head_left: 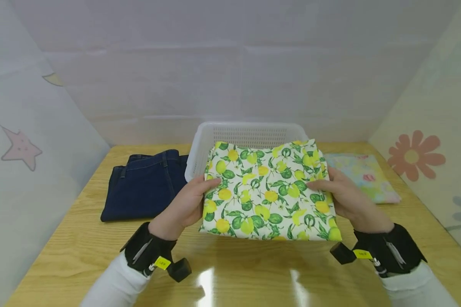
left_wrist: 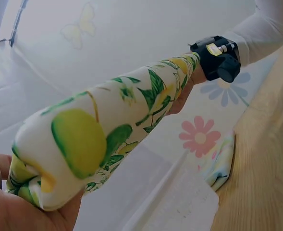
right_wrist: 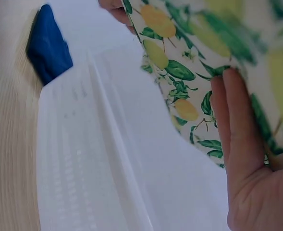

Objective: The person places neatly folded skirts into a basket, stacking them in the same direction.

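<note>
A folded cloth printed with lemons and green leaves is held up above the table, in front of a white plastic basket. My left hand grips its left edge, thumb on top and the other fingers beneath. On the opposite edge my right hand holds it the same way. Seen from the right wrist, straight fingers support the cloth's underside. The left wrist view shows the fold's thick rounded end inside the left hand. Much of the basket is hidden behind the cloth.
Folded dark blue jeans lie on the wooden table left of the basket. A folded pastel cloth lies to the right. White sheet walls with printed figures enclose the back and both sides.
</note>
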Tool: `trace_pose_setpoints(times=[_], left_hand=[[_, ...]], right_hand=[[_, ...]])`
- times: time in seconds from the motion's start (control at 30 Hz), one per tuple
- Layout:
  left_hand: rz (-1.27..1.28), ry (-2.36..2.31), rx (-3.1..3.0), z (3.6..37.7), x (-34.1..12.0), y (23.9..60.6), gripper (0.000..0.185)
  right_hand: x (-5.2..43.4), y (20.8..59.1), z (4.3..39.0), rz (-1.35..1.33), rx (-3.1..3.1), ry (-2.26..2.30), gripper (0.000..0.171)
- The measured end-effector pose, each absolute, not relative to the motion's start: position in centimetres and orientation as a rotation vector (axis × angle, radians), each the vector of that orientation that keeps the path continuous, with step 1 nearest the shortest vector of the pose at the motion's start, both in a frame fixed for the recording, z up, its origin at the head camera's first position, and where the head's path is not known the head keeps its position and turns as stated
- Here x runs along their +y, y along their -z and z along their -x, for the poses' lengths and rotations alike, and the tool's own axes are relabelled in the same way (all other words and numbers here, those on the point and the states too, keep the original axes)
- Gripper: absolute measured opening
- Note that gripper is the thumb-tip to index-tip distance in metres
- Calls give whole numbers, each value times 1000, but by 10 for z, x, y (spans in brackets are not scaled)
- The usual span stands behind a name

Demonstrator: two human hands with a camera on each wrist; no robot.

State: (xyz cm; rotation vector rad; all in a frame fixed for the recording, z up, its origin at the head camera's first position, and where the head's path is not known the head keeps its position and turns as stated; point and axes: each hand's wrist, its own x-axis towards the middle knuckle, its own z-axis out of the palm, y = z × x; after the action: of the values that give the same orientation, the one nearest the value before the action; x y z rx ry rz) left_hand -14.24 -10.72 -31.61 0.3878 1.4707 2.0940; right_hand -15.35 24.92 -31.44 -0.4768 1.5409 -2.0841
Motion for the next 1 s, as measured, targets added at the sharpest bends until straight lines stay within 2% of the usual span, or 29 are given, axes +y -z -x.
trace_pose_setpoints(times=[0.3,0.37,0.5,0.7,0.77,0.83,0.87,0.9,0.93,1.0], left_hand=[[-327,-2093,1922,183,-100,303,49],[-312,-2083,2051,189,-98,301,50],[-295,-2135,2161,198,-93,295,50],[-321,-2170,2260,204,-91,296,45],[-316,-2148,2296,205,-92,301,43],[-300,-2102,2345,208,-93,309,41],[-284,-2076,2364,209,-93,313,40],[-278,-2043,2387,211,-93,317,39],[-274,-2008,2410,213,-92,321,39],[-273,-1943,2447,217,-91,327,40]], right_hand=[[229,296,192,286,2126,1852,64],[226,295,198,275,2185,1850,61],[221,289,206,271,2212,1954,67],[213,290,214,249,2208,2154,58],[212,297,214,234,2231,2148,60],[213,305,215,185,2296,2091,33],[215,309,215,161,2338,2032,33],[217,312,215,128,2387,1966,15],[218,315,216,97,2443,1899,13],[219,319,219,46,2523,1771,19]])
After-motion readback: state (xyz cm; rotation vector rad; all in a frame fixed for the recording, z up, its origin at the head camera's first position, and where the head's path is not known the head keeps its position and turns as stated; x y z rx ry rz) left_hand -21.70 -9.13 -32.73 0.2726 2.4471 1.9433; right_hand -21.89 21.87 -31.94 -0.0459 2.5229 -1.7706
